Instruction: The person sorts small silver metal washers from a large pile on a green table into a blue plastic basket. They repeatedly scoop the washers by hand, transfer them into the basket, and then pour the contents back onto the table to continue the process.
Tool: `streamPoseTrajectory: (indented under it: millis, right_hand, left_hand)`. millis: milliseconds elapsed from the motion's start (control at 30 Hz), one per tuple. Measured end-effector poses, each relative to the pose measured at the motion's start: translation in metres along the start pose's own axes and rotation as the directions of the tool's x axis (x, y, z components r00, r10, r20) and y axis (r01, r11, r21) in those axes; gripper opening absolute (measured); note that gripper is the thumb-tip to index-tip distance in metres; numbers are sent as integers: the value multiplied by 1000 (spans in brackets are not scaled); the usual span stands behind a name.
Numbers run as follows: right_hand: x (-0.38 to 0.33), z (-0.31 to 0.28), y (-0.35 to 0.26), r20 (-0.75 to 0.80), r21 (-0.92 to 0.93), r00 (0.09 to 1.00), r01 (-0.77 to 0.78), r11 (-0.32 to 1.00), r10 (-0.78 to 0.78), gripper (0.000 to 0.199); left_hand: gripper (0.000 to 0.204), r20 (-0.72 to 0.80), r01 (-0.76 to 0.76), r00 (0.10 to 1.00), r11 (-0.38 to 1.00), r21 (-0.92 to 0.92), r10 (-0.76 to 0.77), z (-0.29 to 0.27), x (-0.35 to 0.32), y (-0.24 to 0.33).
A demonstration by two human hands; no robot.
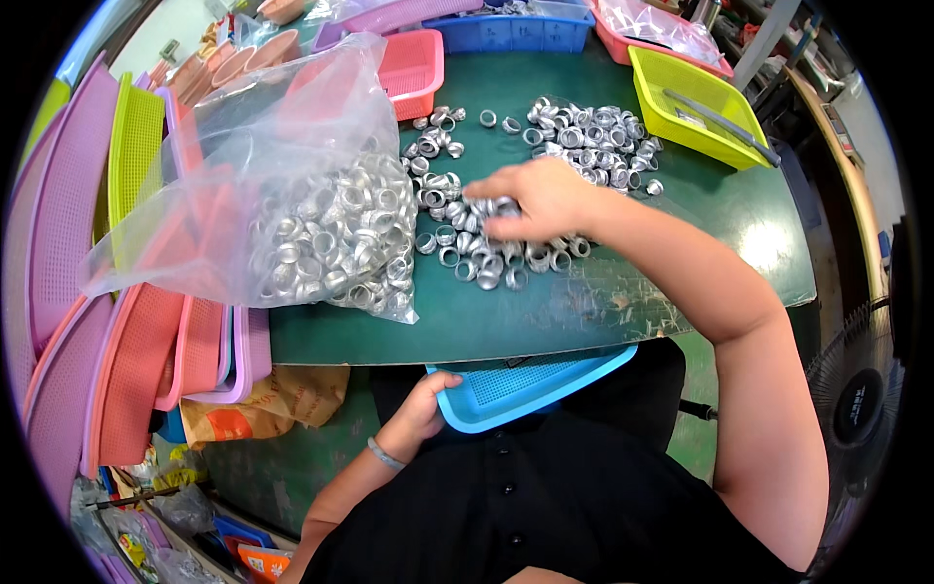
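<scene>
Rings (486, 255) lie heaped on the green table (545, 311) beside a clear bag (321, 224) of more rings, my right hand (540, 200) palm-down on the heap, fingers curled over several, my left hand (420, 409) gripping the blue tray (545, 378) at my lap.

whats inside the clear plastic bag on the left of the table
The clear plastic bag holds a heap of silver metal rings, like the loose ones under the right hand. Rings deeper in the heap are covered.
</scene>
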State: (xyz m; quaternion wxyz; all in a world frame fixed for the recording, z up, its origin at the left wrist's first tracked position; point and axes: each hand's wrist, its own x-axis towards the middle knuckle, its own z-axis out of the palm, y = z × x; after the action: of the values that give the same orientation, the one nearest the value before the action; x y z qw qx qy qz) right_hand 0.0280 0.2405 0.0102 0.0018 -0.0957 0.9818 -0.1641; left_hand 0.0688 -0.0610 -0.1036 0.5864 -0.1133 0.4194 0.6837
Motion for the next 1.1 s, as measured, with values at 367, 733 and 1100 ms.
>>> streamPoseTrajectory:
  millis: [367,733,1100]
  right_hand:
    - [-88,-5,-55,-4,39,978,208,977,-208,47]
    - [125,7,6,-185,77,977,125,989,-109,29]
    - [121,41,19,-121,188,979,184,965,-163,29]
  left_hand:
    - [45,57,93,994,995,-41,-90,6,-13,-5]
    - [54,117,5,993,999,35,-9,11,-11,-1]
    - [54,83,28,996,999,14,-30,7,-13,1]
